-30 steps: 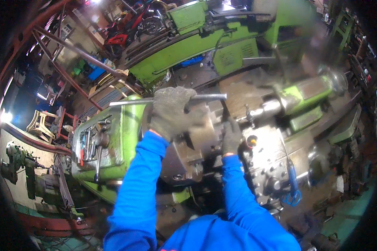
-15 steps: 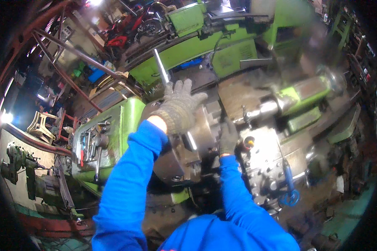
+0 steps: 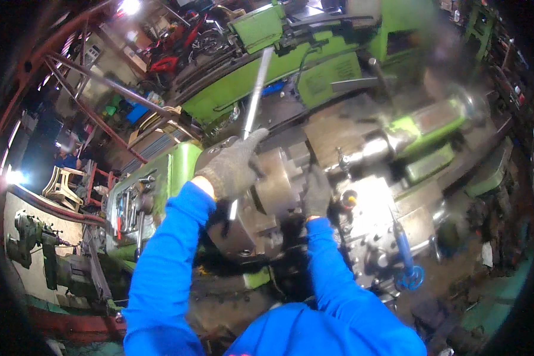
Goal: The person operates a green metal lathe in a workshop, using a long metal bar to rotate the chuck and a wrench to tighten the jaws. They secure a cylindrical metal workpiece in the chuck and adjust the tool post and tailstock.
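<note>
A green-painted metal lathe (image 3: 185, 163) dominates the middle, with its broad, dark steel chuck (image 3: 228, 236) before the person; a smooth grey steel cylinder (image 3: 277, 181) sits at the chuck's one o'clock. A long, straight, bright metal bar (image 3: 256, 98) rises just past twelve o'clock from the left hand (image 3: 231, 169), which covers its middle in a dark grey fabric glove. One finger points to one o'clock; the other fingers are hidden, so I cannot tell how tightly they hold it. The right hand (image 3: 317, 193), similarly gloved, is at the cylinder's three o'clock, its fingers too blurred to read. The step looks like turning the bar; that calls for a firm left grip.
</note>
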The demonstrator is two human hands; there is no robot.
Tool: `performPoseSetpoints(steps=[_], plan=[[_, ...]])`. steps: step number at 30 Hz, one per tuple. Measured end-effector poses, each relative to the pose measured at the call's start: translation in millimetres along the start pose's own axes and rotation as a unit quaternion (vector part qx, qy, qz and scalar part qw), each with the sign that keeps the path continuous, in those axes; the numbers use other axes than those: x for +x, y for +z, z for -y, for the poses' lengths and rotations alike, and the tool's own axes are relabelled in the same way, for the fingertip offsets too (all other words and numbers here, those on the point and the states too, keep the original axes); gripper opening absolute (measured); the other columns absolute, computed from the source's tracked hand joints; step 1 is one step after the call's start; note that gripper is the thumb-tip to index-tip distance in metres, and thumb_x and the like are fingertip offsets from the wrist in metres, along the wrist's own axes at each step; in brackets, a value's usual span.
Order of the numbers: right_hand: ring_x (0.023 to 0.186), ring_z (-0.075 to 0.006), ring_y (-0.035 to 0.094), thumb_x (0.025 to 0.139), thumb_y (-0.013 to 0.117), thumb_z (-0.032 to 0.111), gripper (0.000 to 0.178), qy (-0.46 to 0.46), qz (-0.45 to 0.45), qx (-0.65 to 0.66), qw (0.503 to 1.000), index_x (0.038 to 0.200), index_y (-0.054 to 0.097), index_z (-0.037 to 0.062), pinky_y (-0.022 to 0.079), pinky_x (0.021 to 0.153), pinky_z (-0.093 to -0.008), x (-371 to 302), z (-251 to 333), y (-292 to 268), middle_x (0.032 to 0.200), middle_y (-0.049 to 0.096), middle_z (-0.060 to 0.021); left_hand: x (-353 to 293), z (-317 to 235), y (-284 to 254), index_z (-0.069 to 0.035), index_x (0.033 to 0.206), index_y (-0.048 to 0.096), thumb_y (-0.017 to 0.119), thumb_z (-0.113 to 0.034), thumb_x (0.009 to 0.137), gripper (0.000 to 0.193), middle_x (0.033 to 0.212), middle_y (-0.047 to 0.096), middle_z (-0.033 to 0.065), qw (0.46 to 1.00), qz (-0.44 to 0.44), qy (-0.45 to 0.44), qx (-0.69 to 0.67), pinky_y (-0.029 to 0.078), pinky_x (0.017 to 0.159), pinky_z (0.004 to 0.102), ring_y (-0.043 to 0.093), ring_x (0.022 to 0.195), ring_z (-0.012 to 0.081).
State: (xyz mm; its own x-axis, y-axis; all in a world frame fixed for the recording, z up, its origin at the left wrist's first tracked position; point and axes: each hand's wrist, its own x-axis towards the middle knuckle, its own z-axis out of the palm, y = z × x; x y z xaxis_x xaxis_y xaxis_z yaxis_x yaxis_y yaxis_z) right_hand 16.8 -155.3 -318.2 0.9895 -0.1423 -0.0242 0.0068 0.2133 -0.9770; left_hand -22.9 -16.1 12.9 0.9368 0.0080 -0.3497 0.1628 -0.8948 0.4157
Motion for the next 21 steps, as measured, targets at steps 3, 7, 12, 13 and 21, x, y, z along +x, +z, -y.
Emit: performPoseSetpoints(steps=[3, 7, 12, 13, 21], plan=[[0.114, -0.0194, 0.066, 0.106, 0.064, 0.024, 0.046, -0.019, 0.008, -0.014, 1.0, 0.142, 0.065, -0.0039, 0.055, 0.094, -0.0313, -6, 5, 6, 0.134, 0.071, -0.0153, -5, 30, 28, -0.015, 0.164, 0.04, 0.067, -0.007, 0.086, 0.084, 0.141, 0.064, 0.0262, 0.924, -0.198, 0.093, 0.314, 0.051, 0.11, 0.0494, 0.066, 0.127, 0.04], [0.113, -0.0205, 0.067, 0.106, 0.064, 0.022, 0.045, 0.02, 0.02, 0.004, 1.0, 0.141, 0.065, -0.0042, 0.055, 0.096, -0.0324, -2, 0, 7, 0.131, 0.073, -0.0156, -21, 26, 21, 0.001, 0.156, 0.046, 0.081, -0.025, 0.082, 0.086, 0.128, 0.07, 0.0245, 0.913, -0.267, 0.196, 0.239, 0.055, 0.099, 0.0481, 0.07, 0.109, 0.0396], [0.119, -0.0246, 0.067, 0.106, 0.061, 0.016, 0.04, 0.003, 0.002, 0.014, 1.0, 0.139, 0.066, -0.005, 0.051, 0.104, -0.0354, -7, 15, 9, 0.131, 0.072, -0.0166, -18, 24, 26, 0.002, 0.145, 0.056, 0.08, -0.043, 0.084, 0.079, 0.11, 0.077, 0.0183, 0.891, -0.315, 0.181, 0.27, 0.055, 0.097, 0.0483, 0.072, 0.106, 0.0361], [0.115, -0.0242, 0.067, 0.105, 0.062, 0.018, 0.042, -0.013, 0.001, 0.013, 1.0, 0.14, 0.066, -0.0046, 0.053, 0.101, -0.0349, -8, 17, 9, 0.129, 0.073, -0.0164, -17, 21, 30, 0.0, 0.14, 0.06, 0.079, -0.044, 0.085, 0.074, 0.108, 0.077, 0.0174, 0.89, -0.328, 0.168, 0.268, 0.055, 0.096, 0.0477, 0.072, 0.104, 0.0353], [0.098, -0.0176, 0.066, 0.105, 0.062, 0.019, 0.038, -0.021, -0.012, 0.039, 0.999, 0.135, 0.068, -0.0029, 0.055, 0.087, -0.0326, -4, 5, 10, 0.116, 0.073, -0.011, 10, 46, 26, -0.009, 0.09, 0.074, 0.076, -0.041, 0.087, 0.032, 0.091, 0.072, 0.017, 0.925, -0.31, 0.173, 0.136, 0.055, 0.075, 0.0477, 0.071, 0.086, 0.0358]])
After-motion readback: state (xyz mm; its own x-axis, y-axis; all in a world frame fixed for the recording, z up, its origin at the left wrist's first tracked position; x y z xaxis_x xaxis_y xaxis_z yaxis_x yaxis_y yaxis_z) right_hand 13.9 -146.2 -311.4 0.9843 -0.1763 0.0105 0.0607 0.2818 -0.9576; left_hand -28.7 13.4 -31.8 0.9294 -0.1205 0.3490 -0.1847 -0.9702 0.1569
